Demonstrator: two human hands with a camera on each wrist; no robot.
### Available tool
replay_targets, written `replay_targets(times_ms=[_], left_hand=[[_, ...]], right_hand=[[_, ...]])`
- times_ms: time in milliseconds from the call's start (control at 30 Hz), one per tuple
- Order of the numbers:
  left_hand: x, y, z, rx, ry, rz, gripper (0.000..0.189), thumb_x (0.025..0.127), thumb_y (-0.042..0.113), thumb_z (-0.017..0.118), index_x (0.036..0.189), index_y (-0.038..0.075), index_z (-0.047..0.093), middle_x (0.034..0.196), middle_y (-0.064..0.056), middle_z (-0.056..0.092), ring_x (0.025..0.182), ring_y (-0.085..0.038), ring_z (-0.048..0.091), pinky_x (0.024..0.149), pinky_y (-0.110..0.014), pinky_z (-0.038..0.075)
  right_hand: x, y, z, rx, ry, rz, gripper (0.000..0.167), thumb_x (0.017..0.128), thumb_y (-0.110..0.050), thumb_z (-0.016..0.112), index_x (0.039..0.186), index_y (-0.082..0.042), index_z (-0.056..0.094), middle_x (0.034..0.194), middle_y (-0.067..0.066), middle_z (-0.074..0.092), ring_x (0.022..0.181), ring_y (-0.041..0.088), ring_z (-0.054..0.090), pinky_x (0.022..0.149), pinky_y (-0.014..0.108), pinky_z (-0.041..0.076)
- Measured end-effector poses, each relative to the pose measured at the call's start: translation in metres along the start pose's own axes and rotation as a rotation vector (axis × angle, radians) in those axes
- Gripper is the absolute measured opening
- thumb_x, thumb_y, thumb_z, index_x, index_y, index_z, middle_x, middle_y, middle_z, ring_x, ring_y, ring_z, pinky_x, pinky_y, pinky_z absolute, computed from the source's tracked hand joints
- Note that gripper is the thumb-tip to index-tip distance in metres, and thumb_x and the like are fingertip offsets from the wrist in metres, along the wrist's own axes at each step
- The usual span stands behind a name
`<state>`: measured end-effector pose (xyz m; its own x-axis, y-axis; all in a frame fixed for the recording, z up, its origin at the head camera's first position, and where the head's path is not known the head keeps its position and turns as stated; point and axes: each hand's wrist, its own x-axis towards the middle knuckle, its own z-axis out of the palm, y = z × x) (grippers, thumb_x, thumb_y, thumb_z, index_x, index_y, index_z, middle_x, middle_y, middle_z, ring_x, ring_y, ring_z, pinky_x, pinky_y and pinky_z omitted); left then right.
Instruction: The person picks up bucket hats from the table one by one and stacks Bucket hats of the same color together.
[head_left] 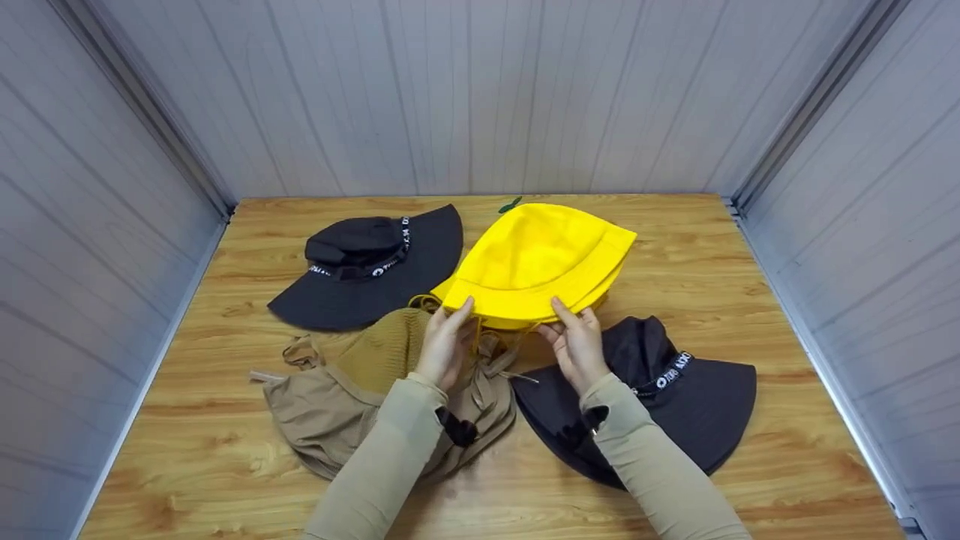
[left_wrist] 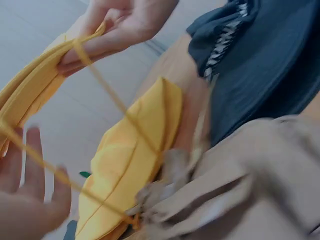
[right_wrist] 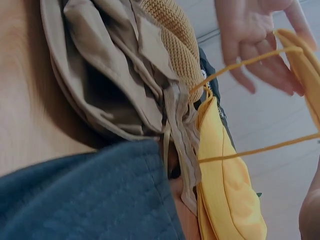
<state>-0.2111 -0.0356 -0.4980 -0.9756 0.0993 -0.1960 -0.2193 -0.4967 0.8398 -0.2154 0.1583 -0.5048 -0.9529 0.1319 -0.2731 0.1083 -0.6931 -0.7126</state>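
A yellow bucket hat (head_left: 540, 251) is held up by its brim in both hands. The left hand (head_left: 446, 345) pinches the near left brim, thumb on top and fingers underneath. On the near right brim, the right hand (head_left: 576, 345) does the same. A thin yellow cord (right_wrist: 250, 60) loops down from the held hat. Below it a second yellow hat (left_wrist: 130, 155) with a small green leaf lies on the table; in the head view the held hat mostly hides it.
A black brimmed hat (head_left: 420, 262) lies back left and another black hat (head_left: 712, 397) front right, under the right forearm. Beneath the left forearm is a tan hat (head_left: 315, 427) with ties, beside a mustard knitted piece (head_left: 386, 341). Pale panels (head_left: 465, 97) enclose the wooden table (head_left: 187, 450).
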Motion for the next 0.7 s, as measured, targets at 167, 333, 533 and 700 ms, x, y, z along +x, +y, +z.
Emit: replay_targets(times_ms=[167,333,533,700], left_hand=[[-0.005,-0.014,0.008,0.069,0.052,0.052,0.045,0.101,0.023,0.055,0.139,0.002,0.045,0.132,-0.012,0.057,0.127,-0.027,0.053,0.119,-0.048,0.029],[-0.009,-0.018,0.018,0.117,0.103,0.021,0.071,0.101,0.031,0.057,0.156,0.005,0.020,0.162,-0.018,0.023,0.150,-0.033,0.024,0.123,-0.052,0.017],[-0.008,-0.020,0.031,-0.017,0.125,0.014,0.083,0.102,0.026,0.056,0.159,0.008,-0.002,0.164,-0.019,0.013,0.151,-0.032,0.020,0.123,-0.052,0.018],[-0.006,-0.022,0.036,-0.128,0.110,0.044,0.066,0.105,0.018,0.050,0.156,0.013,0.008,0.158,-0.017,0.028,0.145,-0.032,0.034,0.118,-0.051,0.030]], right_hand=[[-0.005,0.008,0.003,0.041,0.050,-0.036,0.016,0.101,-0.004,0.052,0.117,-0.007,0.049,0.097,0.005,0.065,0.076,0.017,0.070,0.062,0.027,0.059],[-0.012,0.018,0.007,0.094,0.079,-0.067,0.021,0.101,-0.001,0.050,0.120,-0.008,0.046,0.100,0.006,0.062,0.077,0.018,0.069,0.063,0.029,0.060],[-0.019,0.027,0.012,0.133,0.067,-0.077,0.024,0.101,0.002,0.049,0.122,-0.007,0.045,0.103,0.008,0.058,0.076,0.020,0.068,0.063,0.029,0.060],[-0.024,0.033,0.013,0.136,0.040,-0.053,0.028,0.100,0.003,0.049,0.127,-0.005,0.043,0.109,0.010,0.059,0.084,0.021,0.068,0.068,0.030,0.060]])
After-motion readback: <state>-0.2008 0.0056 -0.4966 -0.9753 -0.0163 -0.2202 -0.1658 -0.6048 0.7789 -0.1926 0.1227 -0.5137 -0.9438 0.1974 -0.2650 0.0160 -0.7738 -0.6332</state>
